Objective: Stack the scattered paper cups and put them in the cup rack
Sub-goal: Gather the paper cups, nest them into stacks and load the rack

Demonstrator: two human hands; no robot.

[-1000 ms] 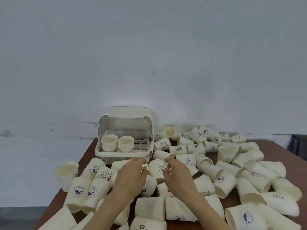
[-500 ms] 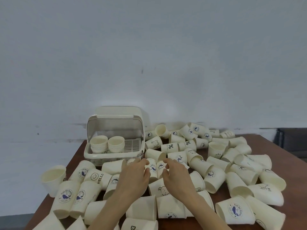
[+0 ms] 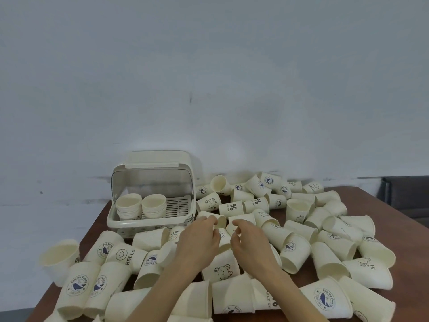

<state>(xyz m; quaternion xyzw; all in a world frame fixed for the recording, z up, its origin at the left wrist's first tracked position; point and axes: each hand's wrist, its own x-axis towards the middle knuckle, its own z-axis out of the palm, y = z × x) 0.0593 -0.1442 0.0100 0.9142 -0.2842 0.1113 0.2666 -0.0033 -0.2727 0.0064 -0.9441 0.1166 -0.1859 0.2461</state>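
Both hands are in the pile: the left hand (image 3: 197,244) and right hand (image 3: 251,245) curl loosely around one small cup (image 3: 223,235) between them, though the grip is partly hidden. Gathering step, I'd say. Next: nest it, then carry to the rack (image 3: 148,225), ahead-left, two stacks inside. Cups crowd every side; the table edge (image 3: 92,231) runs close on the left.

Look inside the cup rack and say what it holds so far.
Inside the cup rack stand two short stacks of paper cups, side by side on the left, mouths up. The slatted floor to their right is bare. The front wall hides the stacks' bases, so no exact count.
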